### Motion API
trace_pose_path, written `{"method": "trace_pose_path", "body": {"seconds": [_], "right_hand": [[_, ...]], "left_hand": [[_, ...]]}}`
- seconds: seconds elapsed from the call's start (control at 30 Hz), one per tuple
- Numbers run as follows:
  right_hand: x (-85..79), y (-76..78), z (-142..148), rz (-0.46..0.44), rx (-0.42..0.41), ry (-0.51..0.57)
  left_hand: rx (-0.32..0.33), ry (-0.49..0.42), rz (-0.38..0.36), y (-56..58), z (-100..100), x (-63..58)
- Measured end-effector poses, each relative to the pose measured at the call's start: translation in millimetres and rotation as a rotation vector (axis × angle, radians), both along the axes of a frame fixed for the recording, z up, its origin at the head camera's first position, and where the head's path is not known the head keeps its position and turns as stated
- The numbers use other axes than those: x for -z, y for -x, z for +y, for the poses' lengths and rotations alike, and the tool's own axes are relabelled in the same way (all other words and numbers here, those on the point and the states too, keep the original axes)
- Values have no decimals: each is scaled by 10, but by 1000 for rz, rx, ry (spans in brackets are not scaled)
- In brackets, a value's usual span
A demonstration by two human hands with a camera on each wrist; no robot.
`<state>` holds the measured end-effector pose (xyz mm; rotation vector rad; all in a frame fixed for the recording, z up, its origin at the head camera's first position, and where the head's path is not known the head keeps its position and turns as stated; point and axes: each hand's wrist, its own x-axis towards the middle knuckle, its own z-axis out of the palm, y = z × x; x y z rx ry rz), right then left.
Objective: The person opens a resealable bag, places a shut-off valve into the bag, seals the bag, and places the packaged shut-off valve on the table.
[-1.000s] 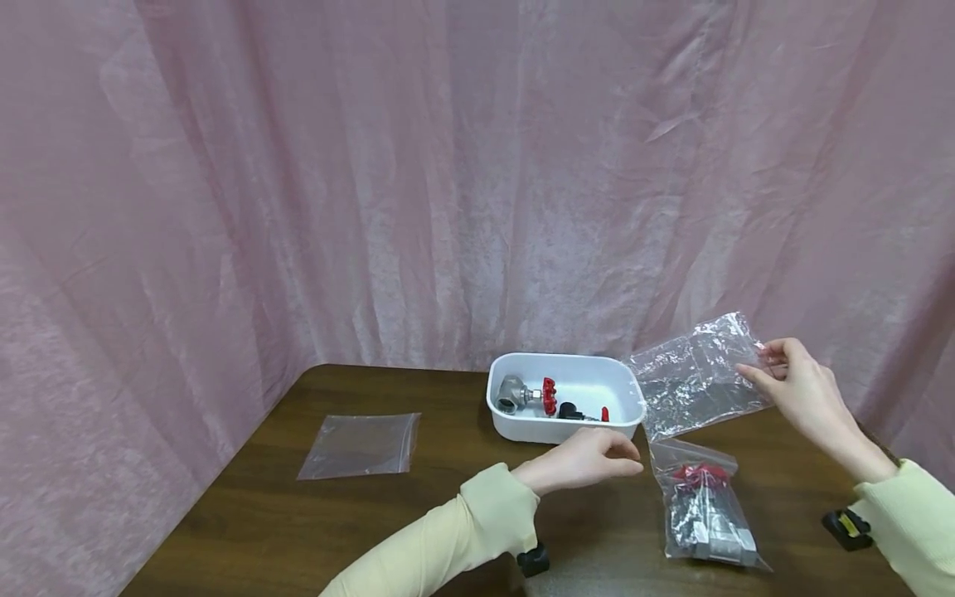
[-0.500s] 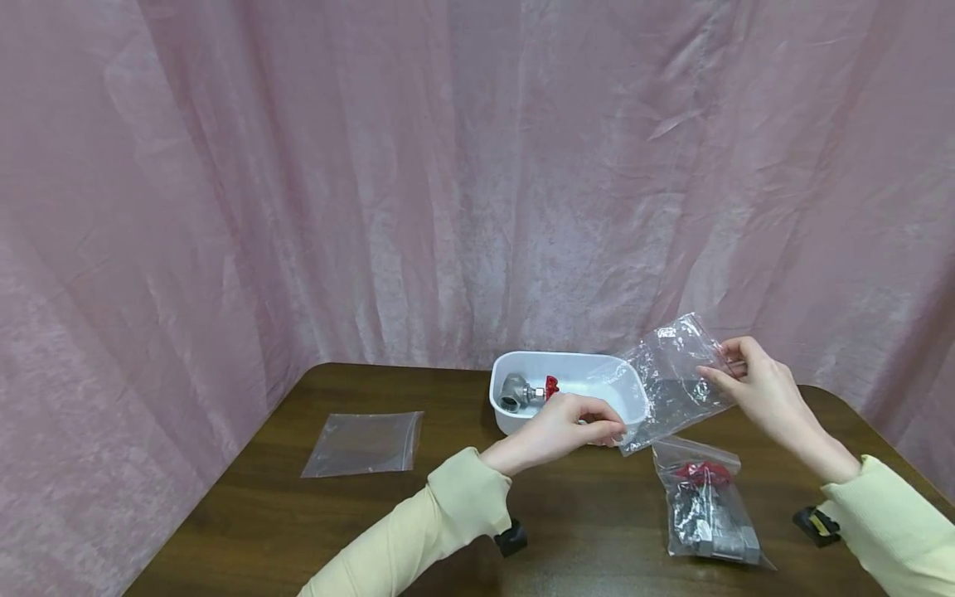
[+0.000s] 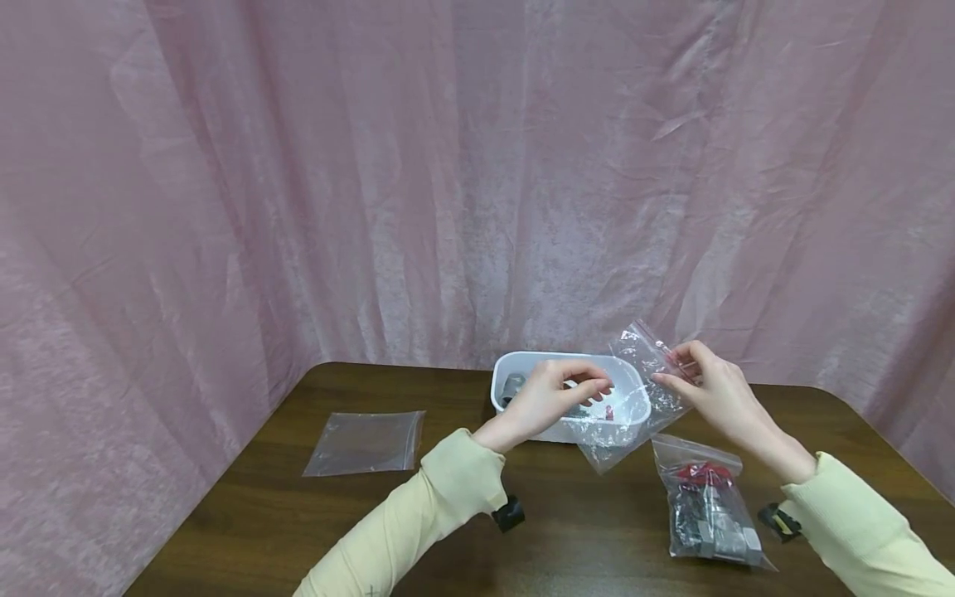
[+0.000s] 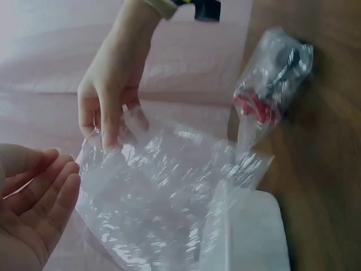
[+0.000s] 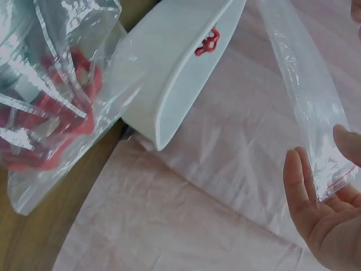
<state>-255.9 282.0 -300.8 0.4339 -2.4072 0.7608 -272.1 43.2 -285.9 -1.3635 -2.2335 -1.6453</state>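
Observation:
My right hand [image 3: 718, 390] pinches a clear zip bag [image 3: 647, 377] near its zip edge, and the bag slants down across the right end of a white tray [image 3: 515, 427]. In the right wrist view the red zip line shows between my thumb and fingers [image 5: 307, 186]. My left hand [image 3: 548, 400] is over the tray, fingers bent loosely with a gap to the thumb. Seen from the left wrist, its fingertips [image 4: 70, 169] are right at the bag's edge. A grey metal valve [image 3: 513, 385] lies in the tray, partly hidden by my left hand; a red handwheel [image 5: 207, 42] also shows there.
A second zip bag [image 3: 712, 510], holding a metal valve with a red handwheel, lies on the brown table [image 3: 582, 539] at the right. A flat clear zip bag [image 3: 366, 444] lies at the left. Behind the table hangs a pink curtain [image 3: 477, 207].
My right hand has carried the zip bag leftward from right of the tray to over its right end. My left hand has moved up and left, and its pinched-looking fingertips have parted.

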Motion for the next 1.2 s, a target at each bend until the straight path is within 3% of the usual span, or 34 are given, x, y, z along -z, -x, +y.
{"method": "trace_pose_path", "body": {"seconds": [0.17, 0.27, 0.43, 0.63, 0.83, 1.07, 1.2], "right_hand": [[40, 34, -112, 43, -71, -28], [61, 61, -176, 56, -99, -38], [80, 78, -274, 45, -189, -42], [78, 94, -358, 68, -292, -70], [72, 119, -429, 66, -353, -91], [67, 137, -497, 122, -411, -97], [68, 139, -518, 114, -426, -90]], "left_hand": [[-23, -27, 22, -44, -79, -101], [-53, -33, 73, 46, -99, -42], [-124, -33, 286, 266, -102, 93], [-156, -42, 478, 310, -139, 46], [-193, 38, 629, 350, -193, 53], [-178, 183, 861, 369, -262, 83], [-186, 245, 936, 382, -282, 125]]}}
